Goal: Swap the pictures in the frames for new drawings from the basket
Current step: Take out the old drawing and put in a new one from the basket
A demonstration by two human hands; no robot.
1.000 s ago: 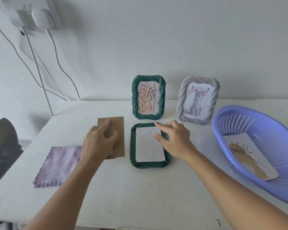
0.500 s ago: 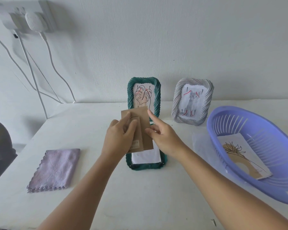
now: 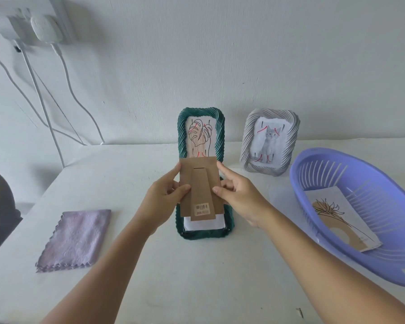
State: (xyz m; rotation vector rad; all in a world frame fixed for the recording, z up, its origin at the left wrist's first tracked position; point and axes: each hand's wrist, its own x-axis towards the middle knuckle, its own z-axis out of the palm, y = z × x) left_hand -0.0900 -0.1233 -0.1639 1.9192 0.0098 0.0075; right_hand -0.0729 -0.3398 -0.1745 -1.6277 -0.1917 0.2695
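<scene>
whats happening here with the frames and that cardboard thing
A person is refitting a picture frame. Both hands, left hand and right hand, hold the brown cardboard backing above the green frame lying face down with white paper in it. Two more frames stand by the wall, and one drawing waits in the purple basket.

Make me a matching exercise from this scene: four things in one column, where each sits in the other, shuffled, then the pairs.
Things:
1. brown backing board
2. plant drawing
3. cat picture
4. purple cloth

Places:
A. inside the purple basket
B. flat on the table, far left
C. in the upright grey frame
D. held in the air by the left hand and right hand, above the green frame lying flat

Pairs: 1-D, 2-A, 3-C, 4-B
</scene>
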